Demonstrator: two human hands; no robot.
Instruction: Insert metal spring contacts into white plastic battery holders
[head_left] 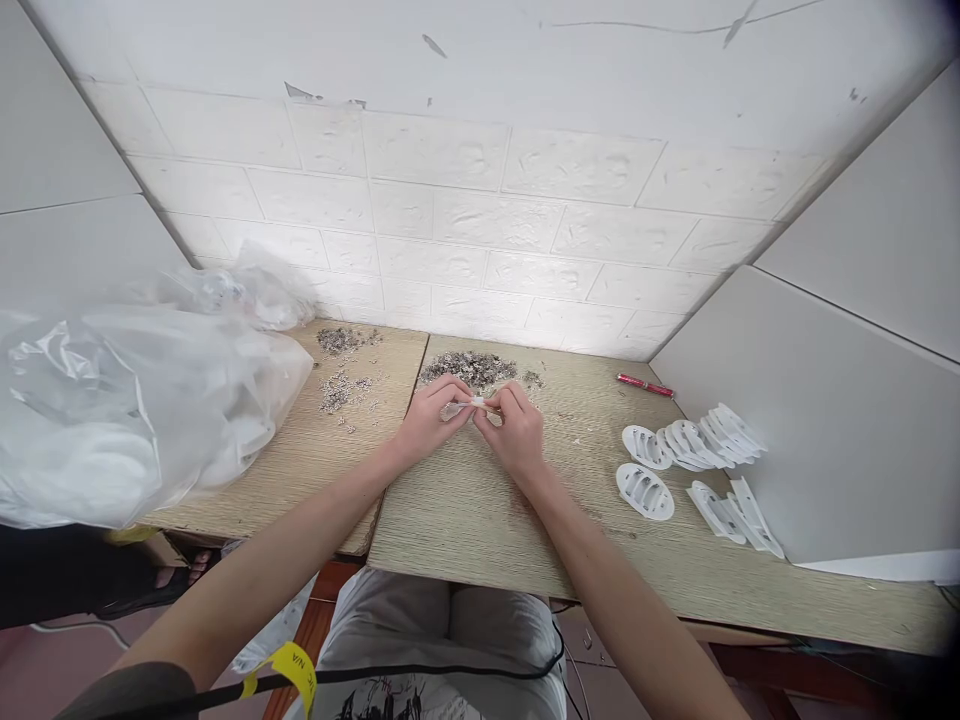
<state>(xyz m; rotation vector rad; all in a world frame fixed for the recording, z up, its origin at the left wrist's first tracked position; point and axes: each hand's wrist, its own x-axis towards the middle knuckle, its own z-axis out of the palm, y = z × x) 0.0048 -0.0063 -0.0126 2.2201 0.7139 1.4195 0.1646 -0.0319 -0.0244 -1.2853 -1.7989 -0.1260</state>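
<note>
While the left hand point(435, 420) and the right hand point(516, 428) meet over the table, a white piece point(477, 401) sits right between their fingertips, and both sets of fingers are drawn in narrow, pinching it from either side! Much of it is hidden by the thumbs, so its full shape can't be told; that two-sided grip presumably steadies something this small. Just beyond the fingertips, look, a pile of metal bits point(471, 368), close enough, I'd judge, for a short reach rather than a stretch. Out to the left of the fingers lie two looser scatters, the nearer bits point(345, 390) and the farther bits point(339, 340), with a big plastic bag point(187, 420) bulging on past them. Swing over to the right, well apart from the fingers, and it's white slatted ovals: one flat oval point(645, 491) nearest the body, an overlapping row point(694, 443) behind it, and a few tilted ones point(735, 517) near the grey panel point(847, 420), probably set off there so they don't mix with the metal. A red pen point(645, 385) lies beyond that row. Now the edges: the tabletop point(480, 520) runs toward the body, its near edge passing under both forearms, and a seam drops just left of the left hand. The brick-patterned wall point(487, 230) closes off the far side, so the easiest room for moving looks to be rightward, between the right hand and those ovals.
</note>
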